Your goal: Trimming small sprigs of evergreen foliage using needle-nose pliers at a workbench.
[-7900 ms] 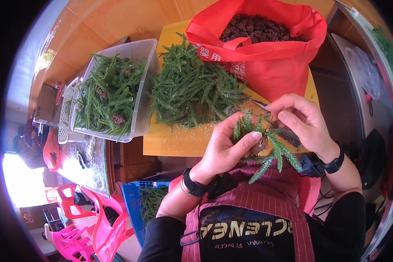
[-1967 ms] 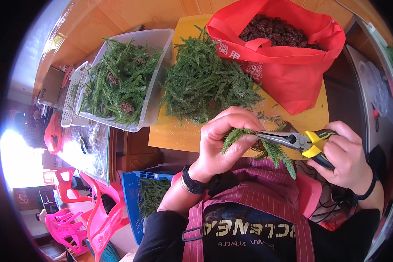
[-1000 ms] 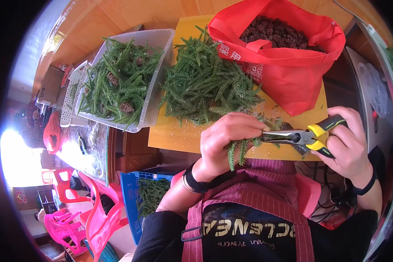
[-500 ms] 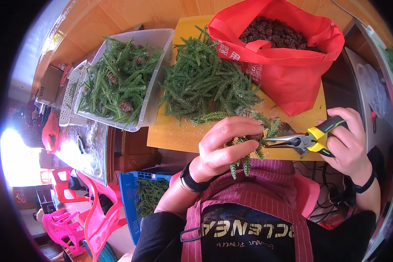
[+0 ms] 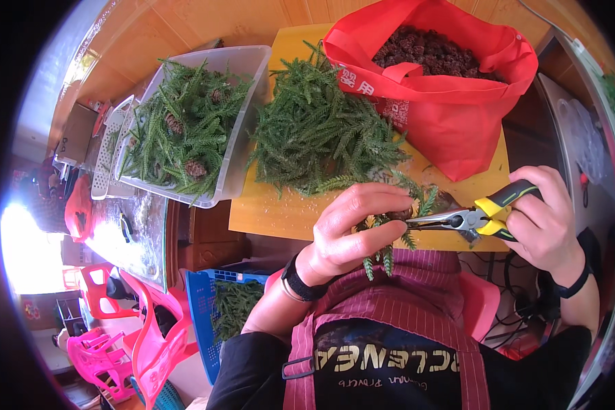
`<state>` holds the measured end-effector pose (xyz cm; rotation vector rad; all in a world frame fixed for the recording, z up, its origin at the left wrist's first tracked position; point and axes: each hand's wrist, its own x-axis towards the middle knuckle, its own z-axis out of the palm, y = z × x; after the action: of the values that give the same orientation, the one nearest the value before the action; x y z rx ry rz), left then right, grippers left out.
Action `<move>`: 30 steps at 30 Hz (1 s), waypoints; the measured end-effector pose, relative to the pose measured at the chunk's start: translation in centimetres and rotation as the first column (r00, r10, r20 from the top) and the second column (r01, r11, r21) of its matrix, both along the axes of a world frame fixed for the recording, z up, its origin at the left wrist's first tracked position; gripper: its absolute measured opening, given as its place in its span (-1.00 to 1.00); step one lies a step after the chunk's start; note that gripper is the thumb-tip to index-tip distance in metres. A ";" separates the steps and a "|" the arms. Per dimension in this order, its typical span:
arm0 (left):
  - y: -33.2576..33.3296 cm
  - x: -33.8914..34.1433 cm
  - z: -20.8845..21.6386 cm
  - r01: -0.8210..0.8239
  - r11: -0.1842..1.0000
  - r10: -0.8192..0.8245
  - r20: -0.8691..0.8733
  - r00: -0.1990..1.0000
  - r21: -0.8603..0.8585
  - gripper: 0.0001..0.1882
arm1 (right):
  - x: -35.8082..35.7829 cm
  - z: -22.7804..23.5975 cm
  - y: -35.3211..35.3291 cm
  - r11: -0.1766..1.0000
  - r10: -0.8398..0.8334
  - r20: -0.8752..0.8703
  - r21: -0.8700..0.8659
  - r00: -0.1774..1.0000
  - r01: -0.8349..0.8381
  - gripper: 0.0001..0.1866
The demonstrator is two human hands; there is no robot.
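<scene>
Surface (image 5: 266, 216) ahead carries the red bag (image 5: 451, 126) at one o'clock and greenery pile (image 5: 328, 130) at eleven, seemingly within easy reach. My right grip (image 5: 543, 220) wraps the pliers (image 5: 466, 220), nose toward nine o'clock, at the sprig (image 5: 387, 261) my left grip (image 5: 352, 225) pinches, apparently to steady it.

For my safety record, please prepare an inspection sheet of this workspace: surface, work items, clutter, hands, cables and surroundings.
Surface: yellow tabletop, partly covered.
Job's things: green sprigs; pliers with yellow-and-black handles; sprig pile; translucent bin with sprigs and cones; red bag of pine cones.
Clutter: pale specks along the pile's near edge.
Hands: left hand holds green sprigs; right hand grips the pliers' handles, tips pointing toward the left hand.
Cables: dark cables at lower right, beyond the tabletop's near edge.
Surroundings: blue crate with greenery; pink plastic chairs at lower left.
</scene>
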<state>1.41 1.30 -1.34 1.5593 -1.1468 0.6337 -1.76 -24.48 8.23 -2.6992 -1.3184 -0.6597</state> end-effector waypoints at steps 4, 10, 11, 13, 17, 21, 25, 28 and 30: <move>-0.2 0.3 -0.8 0.028 0.998 -0.029 -0.020 0.999 -0.061 -0.74 | -0.1 -0.1 -0.2 1.000 -0.008 -0.013 -0.017 1.000 0.008 -0.73; -0.8 0.0 -1.1 0.018 0.998 -0.028 -0.157 0.987 -0.065 -0.75 | -0.5 -0.1 -0.6 0.997 -0.057 -0.088 -0.062 0.994 0.051 -0.76; -0.8 -0.1 -1.1 0.018 0.998 -0.028 -0.158 0.987 -0.063 -0.75 | -0.5 -0.1 -0.4 0.997 -0.078 -0.190 -0.019 0.979 0.076 -0.75; -0.9 -0.4 -1.1 0.004 0.996 -0.040 -0.403 0.914 -0.091 -0.78 | -0.5 -0.1 -0.4 0.994 -0.091 -0.290 0.023 0.953 0.102 -0.74; -1.3 -1.0 -0.6 -0.070 0.977 -0.103 -0.731 0.675 -0.203 -0.77 | -0.5 -0.6 -0.9 0.954 -0.062 -0.484 0.227 0.873 0.194 -0.69; -0.5 -0.8 -1.1 0.046 0.922 -0.380 -0.872 0.308 -0.385 -0.67 | -0.8 -1.3 -0.8 0.906 -0.060 -0.505 0.334 0.861 0.259 -0.66; -0.9 -0.8 -1.2 0.032 0.865 -0.490 -0.829 0.269 -0.501 -0.68 | -1.1 -2.3 0.2 0.860 -0.072 -0.459 0.421 0.885 0.289 -0.68; -0.9 -0.8 -1.1 0.058 0.835 -0.544 -0.806 0.234 -0.547 -0.66 | -0.8 -3.2 1.4 0.825 -0.056 -0.439 0.485 0.897 0.290 -0.71; -1.0 -0.8 -1.1 0.049 0.827 -0.556 -0.803 0.214 -0.560 -0.65 | -0.4 -3.3 2.3 0.820 -0.025 -0.477 0.493 0.879 0.291 -0.73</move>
<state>0.64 0.35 -2.44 0.9131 -0.2565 -0.4013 -2.20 -22.17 4.89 -2.2860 -0.6492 -0.3133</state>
